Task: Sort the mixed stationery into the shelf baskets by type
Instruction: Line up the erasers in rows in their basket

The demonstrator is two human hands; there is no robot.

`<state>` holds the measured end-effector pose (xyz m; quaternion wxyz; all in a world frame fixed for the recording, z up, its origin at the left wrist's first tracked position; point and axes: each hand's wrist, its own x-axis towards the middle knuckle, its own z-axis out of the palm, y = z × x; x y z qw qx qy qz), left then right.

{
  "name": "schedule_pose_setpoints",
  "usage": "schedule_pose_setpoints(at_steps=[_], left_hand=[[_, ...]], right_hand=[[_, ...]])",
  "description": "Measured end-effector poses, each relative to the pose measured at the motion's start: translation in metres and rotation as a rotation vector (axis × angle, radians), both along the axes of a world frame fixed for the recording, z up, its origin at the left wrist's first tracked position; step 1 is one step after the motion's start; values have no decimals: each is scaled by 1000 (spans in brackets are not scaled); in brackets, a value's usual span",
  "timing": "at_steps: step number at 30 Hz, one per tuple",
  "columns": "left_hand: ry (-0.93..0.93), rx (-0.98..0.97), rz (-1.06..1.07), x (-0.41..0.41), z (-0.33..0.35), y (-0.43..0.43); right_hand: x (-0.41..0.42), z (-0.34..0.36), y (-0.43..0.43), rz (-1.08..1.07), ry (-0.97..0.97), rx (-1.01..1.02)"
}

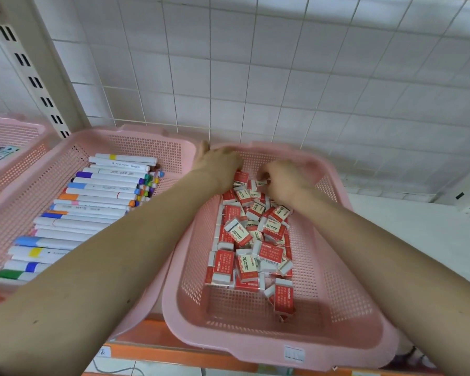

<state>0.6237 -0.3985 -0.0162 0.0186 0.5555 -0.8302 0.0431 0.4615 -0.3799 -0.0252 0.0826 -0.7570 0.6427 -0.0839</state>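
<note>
A pink mesh basket [345, 289] on the shelf holds a heap of several red-and-white erasers [251, 240]. Both my hands reach into its far end. My left hand [220, 164] lies over the back of the heap with its fingers curled down onto a red eraser [240, 177]. My right hand [281, 176] pinches a small white eraser [262, 182] between its fingertips, just above the pile. To the left, a second pink basket [136, 142] holds several white markers [98, 202] with coloured caps, lying in a row.
A third pink basket [8, 131] with printed packets sits at the far left, behind a slotted shelf upright [38, 77]. A white tiled wall backs the shelf. The shelf's orange front edge [174, 355] runs below the baskets. White shelf surface lies to the right.
</note>
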Motion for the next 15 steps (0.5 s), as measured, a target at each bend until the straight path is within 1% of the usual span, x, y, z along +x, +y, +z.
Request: schedule_pose_setpoints(at_steps=[4, 8, 9, 12, 13, 15], left_hand=[[44, -31, 14, 1, 1, 0], [75, -42, 26, 2, -1, -1], [84, -35, 33, 2, -1, -2], [132, -20, 49, 2, -1, -3], [144, -21, 48, 2, -1, -3], [162, -33, 32, 3, -1, -3]], right_hand=[[0, 1, -2, 2, -47, 14], [-30, 24, 2, -106, -126, -37], [-38, 29, 5, -101, -93, -21], [-46, 32, 18, -19, 126, 113], [-46, 30, 23, -6, 160, 136], [-45, 27, 27, -5, 143, 144]])
